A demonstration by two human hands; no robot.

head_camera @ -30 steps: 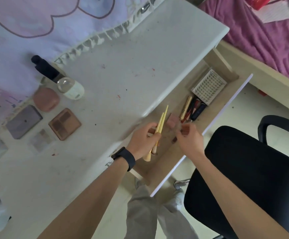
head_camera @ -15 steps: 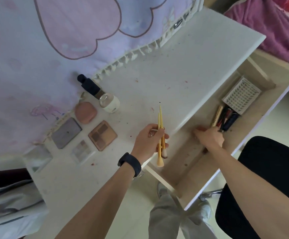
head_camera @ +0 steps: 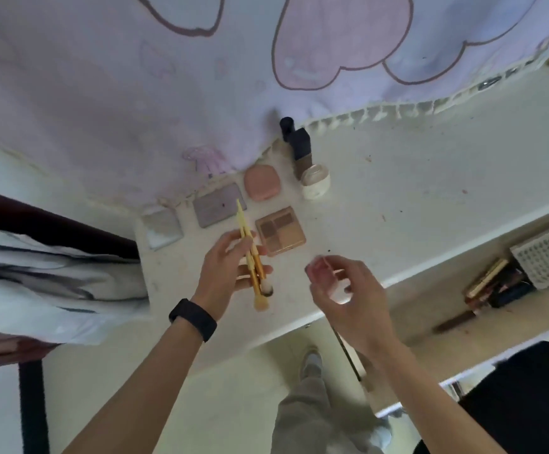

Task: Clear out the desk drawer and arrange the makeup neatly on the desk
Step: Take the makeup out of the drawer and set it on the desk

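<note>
Trousers [head_camera: 309, 417] and a black chair seat [head_camera: 525, 404] fill the bottom of the view, and both forearms reach up from there over the front edge of the desk [head_camera: 414, 198]. A black wristband [head_camera: 193, 318] sits on the left wrist. The left hand [head_camera: 224, 273] grips a small bunch of yellow-handled brushes [head_camera: 249, 253]: the thumb lies over the handles and the partly curled fingers support them from below, with the bristle ends toward the person and the thin tips pointing away. The right hand [head_camera: 348, 298] hovers just beside it, thumb and forefinger pinching a small pink thing [head_camera: 318, 268] above the desk near its front edge. Its other fingers are loosely bent, and the thing is too blurred to name. To the right, below the desktop, the drawer [head_camera: 423, 309] stands pulled out. In it lie a dark stick [head_camera: 453, 323] on its own, a cluster of pencils and tubes [head_camera: 492, 285], and a white mesh basket [head_camera: 548, 255] touching that cluster at the far right. Beyond the hands, makeup lies in rows on the desk: a brown eyeshadow palette [head_camera: 281, 231], a grey-mauve compact [head_camera: 215, 204] under the brush tips and a clear-lidded case [head_camera: 163, 226] at the desk's left end. Past those are a pink compact [head_camera: 261, 182], a white jar [head_camera: 315, 182] and a dark bottle [head_camera: 299, 145] close behind the jar. Farthest back hangs a lilac cloth [head_camera: 201, 80] with pink outlined shapes, its fringed hem resting on the desk.
</note>
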